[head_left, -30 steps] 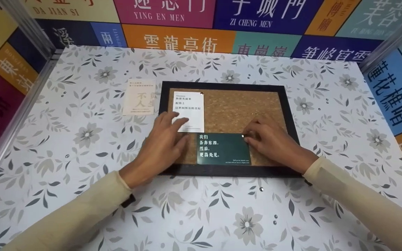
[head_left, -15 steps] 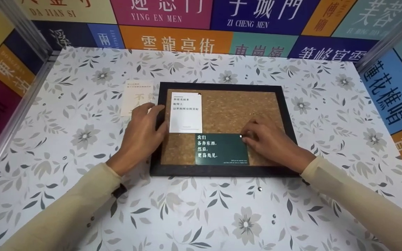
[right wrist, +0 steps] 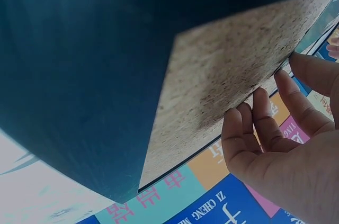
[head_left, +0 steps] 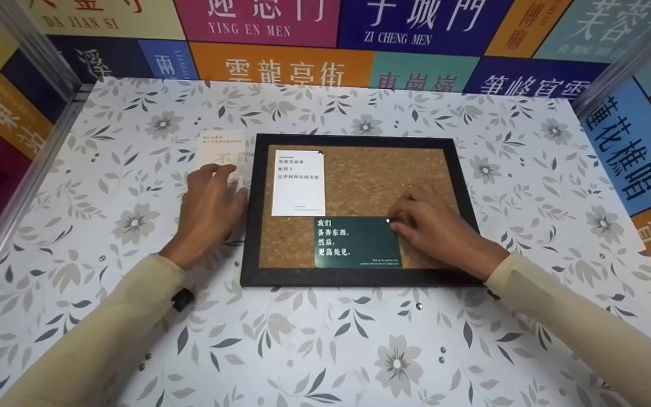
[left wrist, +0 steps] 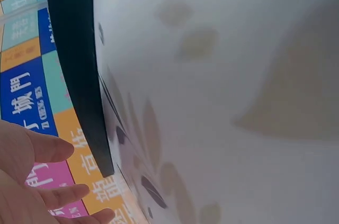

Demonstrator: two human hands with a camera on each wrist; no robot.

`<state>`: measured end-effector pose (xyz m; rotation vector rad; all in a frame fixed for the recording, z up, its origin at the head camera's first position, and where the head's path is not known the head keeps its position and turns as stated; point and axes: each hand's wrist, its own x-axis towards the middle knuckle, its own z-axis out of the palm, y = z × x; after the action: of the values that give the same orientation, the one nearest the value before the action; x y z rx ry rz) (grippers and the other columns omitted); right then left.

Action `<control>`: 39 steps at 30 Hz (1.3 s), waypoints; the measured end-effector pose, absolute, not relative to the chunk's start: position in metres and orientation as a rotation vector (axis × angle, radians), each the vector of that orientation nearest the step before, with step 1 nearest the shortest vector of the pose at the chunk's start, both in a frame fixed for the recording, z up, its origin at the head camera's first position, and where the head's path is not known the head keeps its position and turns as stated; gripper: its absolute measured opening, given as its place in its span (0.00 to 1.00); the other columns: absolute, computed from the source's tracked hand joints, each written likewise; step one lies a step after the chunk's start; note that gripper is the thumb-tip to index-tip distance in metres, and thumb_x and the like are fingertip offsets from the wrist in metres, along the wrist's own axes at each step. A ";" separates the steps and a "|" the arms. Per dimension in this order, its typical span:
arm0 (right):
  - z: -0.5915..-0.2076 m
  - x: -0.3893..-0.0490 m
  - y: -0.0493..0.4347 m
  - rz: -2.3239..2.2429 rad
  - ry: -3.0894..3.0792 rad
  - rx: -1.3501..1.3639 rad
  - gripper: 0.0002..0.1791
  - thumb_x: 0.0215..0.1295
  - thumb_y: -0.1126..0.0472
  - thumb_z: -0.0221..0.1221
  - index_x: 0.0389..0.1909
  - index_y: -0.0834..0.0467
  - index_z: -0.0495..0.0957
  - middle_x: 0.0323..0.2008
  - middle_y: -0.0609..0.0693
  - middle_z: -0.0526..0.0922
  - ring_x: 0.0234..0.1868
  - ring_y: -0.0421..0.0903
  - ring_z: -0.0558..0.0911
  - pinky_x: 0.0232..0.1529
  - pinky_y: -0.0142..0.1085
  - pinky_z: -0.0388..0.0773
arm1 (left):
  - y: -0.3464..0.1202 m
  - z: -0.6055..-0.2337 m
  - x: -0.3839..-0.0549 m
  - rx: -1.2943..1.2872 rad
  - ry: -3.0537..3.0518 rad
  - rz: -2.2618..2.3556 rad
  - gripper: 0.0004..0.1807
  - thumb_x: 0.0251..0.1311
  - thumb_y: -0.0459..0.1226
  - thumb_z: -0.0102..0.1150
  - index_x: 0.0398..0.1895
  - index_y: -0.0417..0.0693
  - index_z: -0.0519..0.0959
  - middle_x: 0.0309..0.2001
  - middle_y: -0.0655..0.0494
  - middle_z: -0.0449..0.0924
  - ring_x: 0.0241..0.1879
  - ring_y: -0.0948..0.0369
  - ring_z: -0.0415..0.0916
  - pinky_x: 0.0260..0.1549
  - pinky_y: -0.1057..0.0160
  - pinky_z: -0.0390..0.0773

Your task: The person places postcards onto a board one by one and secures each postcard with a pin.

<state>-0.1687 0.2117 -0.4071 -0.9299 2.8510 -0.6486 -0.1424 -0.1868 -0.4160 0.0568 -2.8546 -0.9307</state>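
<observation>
A black-framed cork board (head_left: 385, 181) lies on the table. A white card (head_left: 298, 189) with printed text is on its upper left, with a small dark tack at the card's top right corner. Below it lies a green card (head_left: 357, 249). At the green card's top right corner, my right hand (head_left: 430, 226) pinches a small shiny thumbtack (head_left: 388, 221) between thumb and forefinger; the other fingers rest on the cork. My left hand (head_left: 207, 209) is left of the frame, over the lower part of a beige card (head_left: 221, 144), fingers spread; whether they touch it I cannot tell.
Several small shiny tacks lie about the table, one of them a silver tack (head_left: 419, 306) in front of the board. A floral cloth (head_left: 303, 350) covers the table. Colourful sign panels (head_left: 280, 68) stand along the back and sides.
My left hand has moved left, from above the white card, across the frame's left edge, to the beige card. The right hand has stayed at the green card's corner.
</observation>
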 end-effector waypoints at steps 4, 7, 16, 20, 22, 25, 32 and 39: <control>-0.406 -0.168 0.213 -0.647 2.849 -0.917 0.07 0.73 0.64 0.71 0.48 0.60 0.91 0.49 0.56 0.84 0.55 0.57 0.77 0.59 0.53 0.75 | -0.190 -0.416 -0.146 0.084 -2.861 -0.921 0.28 0.77 0.38 0.60 0.75 0.32 0.75 0.74 0.27 0.69 0.76 0.32 0.62 0.68 0.30 0.70; -0.405 -0.168 0.213 -0.652 2.848 -0.916 0.07 0.73 0.64 0.71 0.48 0.60 0.91 0.49 0.56 0.83 0.55 0.57 0.77 0.60 0.53 0.75 | -0.192 -0.416 -0.148 0.103 -2.863 -0.916 0.29 0.78 0.39 0.60 0.75 0.32 0.74 0.75 0.27 0.69 0.76 0.32 0.62 0.69 0.30 0.69; -0.406 -0.167 0.212 -0.661 2.859 -0.942 0.06 0.73 0.64 0.72 0.47 0.60 0.91 0.48 0.55 0.83 0.54 0.57 0.77 0.57 0.51 0.75 | -0.200 -0.416 -0.157 0.123 -2.869 -0.876 0.27 0.77 0.38 0.61 0.72 0.30 0.76 0.72 0.27 0.71 0.73 0.30 0.64 0.65 0.27 0.71; -0.408 -0.169 0.212 -0.669 2.866 -0.959 0.06 0.73 0.65 0.72 0.46 0.60 0.91 0.47 0.55 0.84 0.51 0.56 0.77 0.54 0.51 0.75 | -0.204 -0.414 -0.160 0.162 -2.905 -0.876 0.27 0.76 0.38 0.62 0.70 0.29 0.77 0.71 0.26 0.72 0.72 0.28 0.65 0.62 0.25 0.73; -0.408 -0.169 0.212 -0.670 2.866 -0.960 0.05 0.73 0.65 0.71 0.46 0.60 0.91 0.47 0.55 0.84 0.51 0.56 0.77 0.53 0.51 0.75 | -0.206 -0.413 -0.162 0.181 -2.926 -0.886 0.27 0.75 0.39 0.62 0.69 0.29 0.77 0.70 0.25 0.72 0.72 0.27 0.65 0.62 0.24 0.73; -0.408 -0.169 0.212 -0.668 2.865 -0.950 0.05 0.73 0.65 0.71 0.46 0.60 0.91 0.47 0.56 0.84 0.52 0.56 0.78 0.54 0.51 0.76 | -0.207 -0.412 -0.166 0.203 -2.951 -0.883 0.26 0.74 0.40 0.62 0.65 0.28 0.77 0.68 0.24 0.72 0.70 0.27 0.66 0.61 0.25 0.73; -0.407 -0.168 0.212 -0.671 2.858 -0.955 0.06 0.73 0.65 0.72 0.47 0.60 0.91 0.46 0.56 0.84 0.52 0.57 0.79 0.69 0.57 0.72 | -0.206 -0.412 -0.175 0.241 -3.027 -0.809 0.26 0.74 0.43 0.61 0.62 0.27 0.75 0.61 0.22 0.72 0.68 0.27 0.64 0.59 0.24 0.71; -0.408 -0.168 0.212 -0.668 2.856 -0.954 0.06 0.72 0.65 0.72 0.46 0.61 0.91 0.46 0.56 0.83 0.50 0.57 0.78 0.64 0.57 0.73 | -0.206 -0.416 -0.181 0.280 -3.070 -0.741 0.35 0.74 0.46 0.63 0.68 0.23 0.70 0.64 0.15 0.66 0.71 0.25 0.60 0.61 0.23 0.69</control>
<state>-0.1675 0.2118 -0.4080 -0.9537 2.8562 -0.6683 -0.1805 -0.2061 -0.4159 0.2797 -3.0700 -0.7412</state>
